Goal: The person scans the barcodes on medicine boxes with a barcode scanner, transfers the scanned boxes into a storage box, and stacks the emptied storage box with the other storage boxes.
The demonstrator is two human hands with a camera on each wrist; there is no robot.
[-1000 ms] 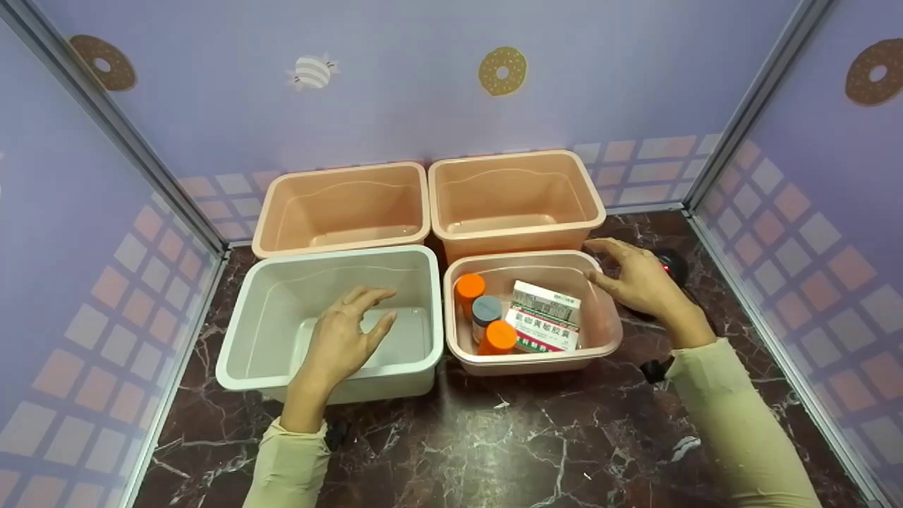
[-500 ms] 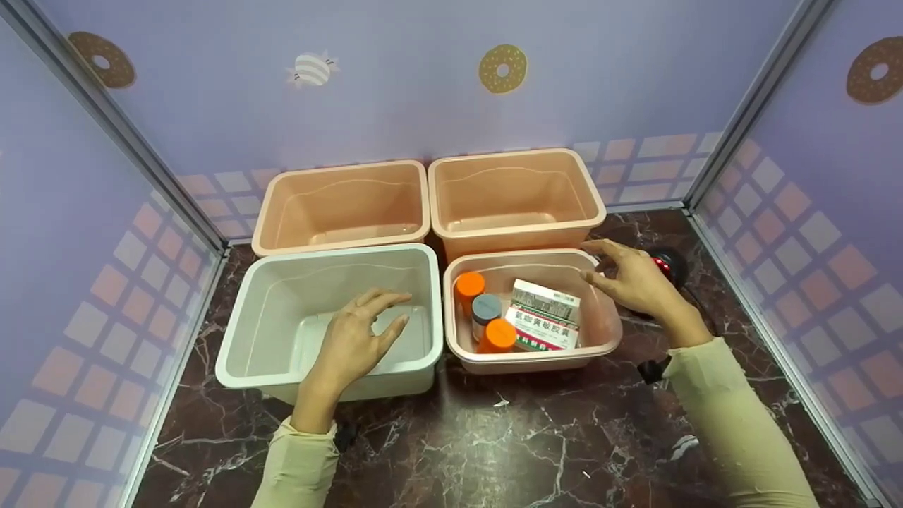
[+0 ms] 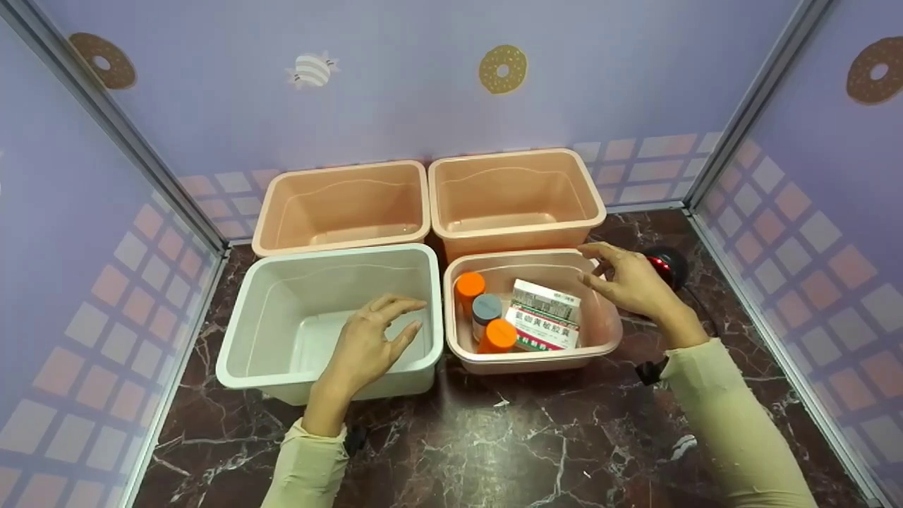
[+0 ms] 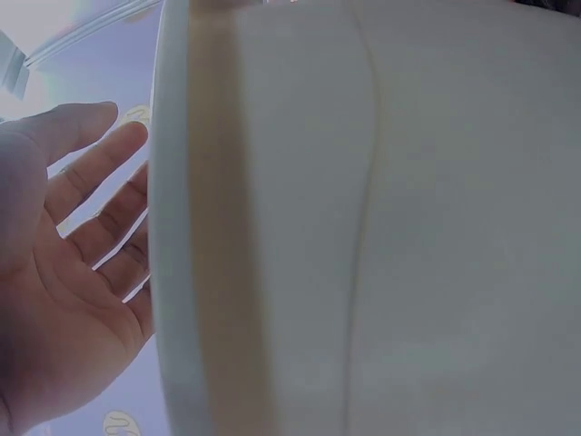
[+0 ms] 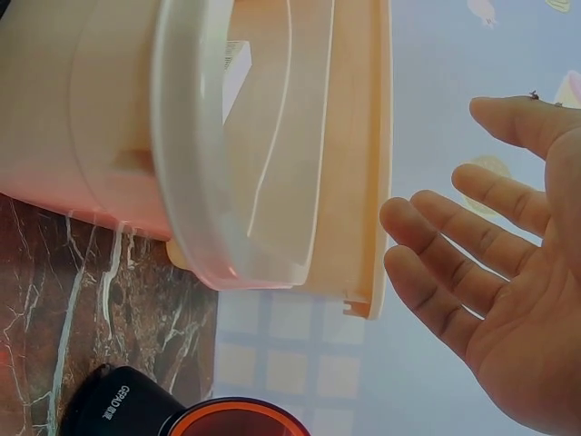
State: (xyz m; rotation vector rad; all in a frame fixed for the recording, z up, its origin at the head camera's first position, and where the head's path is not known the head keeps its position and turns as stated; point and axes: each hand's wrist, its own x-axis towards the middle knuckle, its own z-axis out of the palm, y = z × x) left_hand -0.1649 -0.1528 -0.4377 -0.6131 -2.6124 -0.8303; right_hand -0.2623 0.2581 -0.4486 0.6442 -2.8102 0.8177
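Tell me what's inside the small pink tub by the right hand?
The small pink plastic tub holds two orange-capped bottles, a grey-capped bottle and a white medicine box. Whatever lies beneath them is covered.

Two peach bins sit side by side at the back, the left peach bin just beside the right peach bin, both against the lilac wall with its doughnut sticker and striped bee sticker. A black scanner with a red light rests on the dark marble counter toward the right.
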